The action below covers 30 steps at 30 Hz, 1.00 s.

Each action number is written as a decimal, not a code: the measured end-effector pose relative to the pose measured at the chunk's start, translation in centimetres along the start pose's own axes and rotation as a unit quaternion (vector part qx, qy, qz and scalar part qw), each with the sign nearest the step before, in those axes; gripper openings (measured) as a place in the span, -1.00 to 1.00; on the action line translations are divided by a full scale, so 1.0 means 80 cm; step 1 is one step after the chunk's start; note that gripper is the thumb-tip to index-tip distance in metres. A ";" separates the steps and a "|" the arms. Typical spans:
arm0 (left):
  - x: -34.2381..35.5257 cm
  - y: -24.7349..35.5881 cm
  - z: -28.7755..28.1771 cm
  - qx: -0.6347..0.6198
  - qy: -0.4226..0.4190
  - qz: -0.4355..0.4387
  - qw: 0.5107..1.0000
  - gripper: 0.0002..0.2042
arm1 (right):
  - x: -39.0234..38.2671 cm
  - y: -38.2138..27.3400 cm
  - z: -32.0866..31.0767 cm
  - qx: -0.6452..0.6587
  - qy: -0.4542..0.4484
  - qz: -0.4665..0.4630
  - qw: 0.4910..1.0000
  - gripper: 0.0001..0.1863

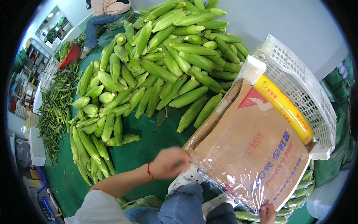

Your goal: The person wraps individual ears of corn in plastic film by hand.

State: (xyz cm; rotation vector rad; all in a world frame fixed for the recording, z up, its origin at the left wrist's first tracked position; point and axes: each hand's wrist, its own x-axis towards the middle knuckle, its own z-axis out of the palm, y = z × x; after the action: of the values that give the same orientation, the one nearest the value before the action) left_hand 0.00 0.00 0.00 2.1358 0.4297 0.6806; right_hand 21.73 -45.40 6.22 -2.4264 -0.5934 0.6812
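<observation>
My left hand, a red string on its wrist, is loosely curled and slightly blurred beside the cardboard's left corner; what it holds, if anything, is unclear. My right hand pinches clear plastic film at the near edge of the brown cardboard sheet. The film is stretched and wrinkled over that edge. A yellow roll of wrap lies along the cardboard's right side, by a white foam end piece. Below the cardboard, packed corn shows at the right.
A large pile of unhusked corn covers the green surface. Loose husks and a red basket are at the left. A white perforated crate stands right. A seated person's leg is at the back. My legs are below.
</observation>
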 end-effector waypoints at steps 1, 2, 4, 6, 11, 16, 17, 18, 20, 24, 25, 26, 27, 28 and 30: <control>-0.002 -0.001 0.006 -0.008 0.002 -0.003 1.000 -0.83 | -0.002 -0.006 -0.007 -0.009 0.000 0.003 1.000 -0.86; 0.006 -0.034 0.030 -0.124 0.141 -0.183 0.965 -0.82 | -0.001 -0.014 -0.013 -0.022 0.017 -0.011 1.000 -0.84; 0.049 -0.133 0.001 0.099 0.184 -0.173 0.962 -0.70 | 0.004 -0.036 0.004 -0.011 0.022 -0.006 1.000 -0.83; 0.077 -0.220 -0.024 0.308 0.122 -0.136 0.934 -0.50 | 0.009 -0.041 0.013 -0.016 0.029 -0.045 0.998 -0.81; 0.176 -0.291 -0.013 0.260 -0.026 -0.472 0.842 -0.33 | 0.005 -0.040 0.018 0.023 0.023 0.005 0.999 -0.80; 0.141 -0.294 -0.041 -0.056 0.064 -0.533 0.842 -0.53 | 0.008 -0.057 0.020 0.067 -0.004 0.033 0.997 -0.78; 0.114 -0.272 -0.047 -0.221 0.109 -0.537 0.807 -0.62 | 0.008 -0.064 0.020 0.061 -0.002 0.048 0.997 -0.77; 0.076 -0.250 -0.055 -0.363 0.134 -0.487 0.783 -0.60 | 0.008 -0.061 0.023 0.062 0.007 0.029 0.998 -0.78; 0.019 -0.159 -0.044 -0.395 0.129 -0.519 0.747 -0.62 | -0.003 -0.049 0.015 0.055 0.006 0.070 0.996 -0.79; -0.073 -0.047 -0.057 0.142 -0.029 -0.180 0.973 -0.47 | -0.017 -0.013 0.027 0.031 0.086 0.039 0.995 -0.77; -0.069 -0.010 -0.063 0.061 -0.058 -0.258 0.962 -0.35 | -0.009 -0.031 0.029 0.014 0.080 0.041 0.996 -0.83; -0.048 0.021 -0.073 0.098 -0.109 -0.172 0.974 -0.28 | 0.005 -0.039 0.031 0.000 0.074 0.047 0.996 -0.85; -0.029 0.043 -0.074 0.117 -0.156 -0.088 0.977 -0.23 | 0.009 -0.037 0.034 -0.025 0.085 0.041 0.995 -0.87; -0.002 0.067 -0.058 0.152 -0.217 -0.021 0.964 -0.21 | 0.006 -0.031 0.034 -0.042 0.111 0.018 0.993 -0.84; 0.051 0.110 -0.006 0.179 -0.306 0.130 0.926 -0.27 | 0.001 -0.048 0.024 -0.075 0.121 0.021 0.990 -0.83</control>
State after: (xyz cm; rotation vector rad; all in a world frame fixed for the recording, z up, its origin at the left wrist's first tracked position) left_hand 3.54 -2.83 8.59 2.6346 -0.0849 0.0401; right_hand 19.70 -41.73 7.09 -2.6171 -0.5108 0.3611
